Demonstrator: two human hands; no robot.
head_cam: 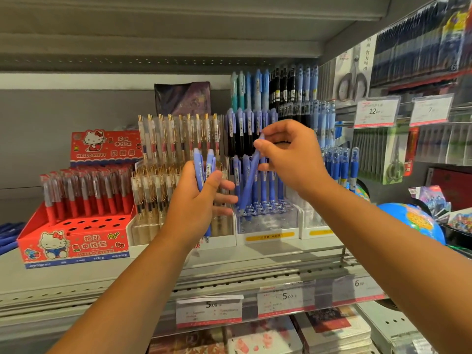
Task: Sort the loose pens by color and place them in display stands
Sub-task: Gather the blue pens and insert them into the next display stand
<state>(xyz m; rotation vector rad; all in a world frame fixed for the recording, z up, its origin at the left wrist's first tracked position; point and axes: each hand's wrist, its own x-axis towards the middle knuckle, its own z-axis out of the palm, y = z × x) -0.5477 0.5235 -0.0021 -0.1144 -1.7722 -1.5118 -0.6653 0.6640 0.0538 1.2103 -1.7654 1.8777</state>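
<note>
My left hand [196, 200] grips a small bunch of blue pens [204, 167] upright in front of the shelf. To its right, my right hand [288, 154] pinches the top of a single blue pen [249, 180], which slants down with its tip at the holes of the clear tiered display stand [268, 213]. That stand holds several blue and black pens in its upper rows. A clear stand [163, 180] of transparent gold-clip pens sits behind my left hand.
A red Hello Kitty box [74, 241] of red pens with open holes stands at the left. Hanging packs and scissors [352, 80] fill the right wall, above a blue globe [413, 221]. Price tags [209, 310] line the shelf edge.
</note>
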